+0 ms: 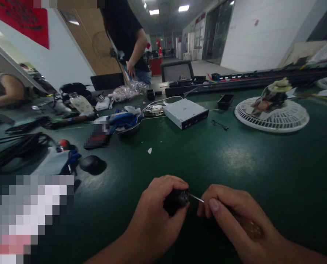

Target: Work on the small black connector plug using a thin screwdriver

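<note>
My left hand [155,211] is closed around a small black part [177,198], gripped between thumb and fingers just above the green table [185,157]. Its right end faces my other hand and shows some detail, too dark to name. My right hand [235,212] is wrapped round a screwdriver [196,198] with a thin metal shaft and an amber, see-through handle that partly shows in the palm. The shaft points left, its tip at the end of the black part; whether it sits inside is hard to tell.
Ahead lies a silver optical drive [184,110], with a white cable [155,109] beside it. A white fan grille with a motor [272,113] stands at right. On the left are a black computer mouse [91,163], cables and cloths. Beyond the table stands a person [127,40].
</note>
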Demonstrator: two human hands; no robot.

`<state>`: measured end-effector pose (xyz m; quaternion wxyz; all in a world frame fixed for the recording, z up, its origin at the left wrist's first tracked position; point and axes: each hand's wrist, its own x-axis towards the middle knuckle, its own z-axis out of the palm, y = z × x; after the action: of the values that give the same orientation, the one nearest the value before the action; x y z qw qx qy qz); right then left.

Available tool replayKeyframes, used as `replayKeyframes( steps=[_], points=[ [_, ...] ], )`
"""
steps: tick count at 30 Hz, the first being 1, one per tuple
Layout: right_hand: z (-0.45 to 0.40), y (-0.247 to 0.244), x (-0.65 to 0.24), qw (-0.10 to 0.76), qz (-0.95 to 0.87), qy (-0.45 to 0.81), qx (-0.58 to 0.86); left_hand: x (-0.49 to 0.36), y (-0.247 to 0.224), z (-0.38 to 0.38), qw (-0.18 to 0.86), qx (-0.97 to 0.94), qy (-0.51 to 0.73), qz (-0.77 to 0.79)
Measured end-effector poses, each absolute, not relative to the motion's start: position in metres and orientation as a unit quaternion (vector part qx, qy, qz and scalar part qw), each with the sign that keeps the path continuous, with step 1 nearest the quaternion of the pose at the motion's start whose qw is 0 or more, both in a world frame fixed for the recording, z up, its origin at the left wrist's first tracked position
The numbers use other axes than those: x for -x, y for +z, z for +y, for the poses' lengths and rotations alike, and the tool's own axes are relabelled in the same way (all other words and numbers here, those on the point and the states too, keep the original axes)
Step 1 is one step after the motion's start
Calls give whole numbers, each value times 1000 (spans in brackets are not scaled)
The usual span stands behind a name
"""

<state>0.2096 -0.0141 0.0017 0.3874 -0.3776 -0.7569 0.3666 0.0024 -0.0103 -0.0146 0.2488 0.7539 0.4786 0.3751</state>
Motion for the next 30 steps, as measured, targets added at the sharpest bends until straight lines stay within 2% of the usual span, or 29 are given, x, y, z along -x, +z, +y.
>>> replayKeyframes(
  steps=[4,11,15,19,22,30],
  points=[
    [-15,-8,-217,397,-744,389,371,-3,-14,-12,229,-766,386,460],
    [-11,-14,-222,397,-656,552,328,-2,-6,-15,194,-791,390,429],
    [-9,-8,-220,430,-646,562,286,-3,-6,-14,197,-782,399,437],
    [-11,-8,-216,445,-666,520,295,-2,-11,-12,204,-769,399,456],
    [-14,-6,-212,454,-717,432,306,-1,-14,-11,209,-757,392,479],
    [-16,-4,-210,425,-797,284,322,-2,-16,-9,207,-748,394,492]
  ],
)
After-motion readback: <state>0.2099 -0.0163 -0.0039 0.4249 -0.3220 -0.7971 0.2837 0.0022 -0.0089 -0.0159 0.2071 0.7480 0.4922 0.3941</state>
